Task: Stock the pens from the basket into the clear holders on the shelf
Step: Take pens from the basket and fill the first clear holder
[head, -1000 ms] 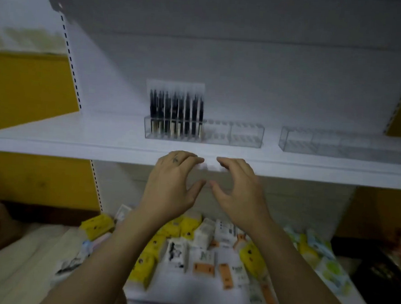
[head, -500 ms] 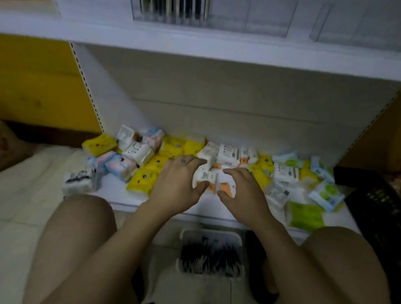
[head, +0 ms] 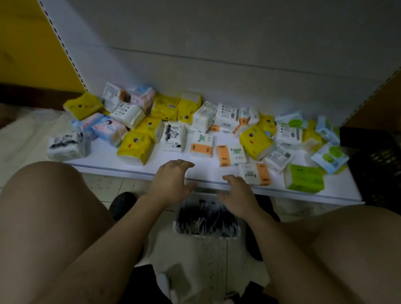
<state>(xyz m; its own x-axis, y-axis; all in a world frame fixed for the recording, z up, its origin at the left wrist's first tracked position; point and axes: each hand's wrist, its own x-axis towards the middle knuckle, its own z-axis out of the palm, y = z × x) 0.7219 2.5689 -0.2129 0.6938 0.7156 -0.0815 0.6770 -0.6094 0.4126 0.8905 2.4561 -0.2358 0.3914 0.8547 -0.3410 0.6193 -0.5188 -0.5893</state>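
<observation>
A white basket (head: pixel 205 234) stands on the tiled floor (head: pixel 103 186) between the person's knees, just in front of the front edge of the low shelf (head: pixel 105 156). It is filled with dark pens (head: pixel 203 219) lying in a loose heap. Both hands hang over the basket's far rim. The left hand (head: pixel 172 180) and the right hand (head: pixel 238 194) are spread with relaxed fingers, holding nothing and not touching the pens. Tissue packs (head: pixel 134 147) crowd the shelf's back and middle.
</observation>
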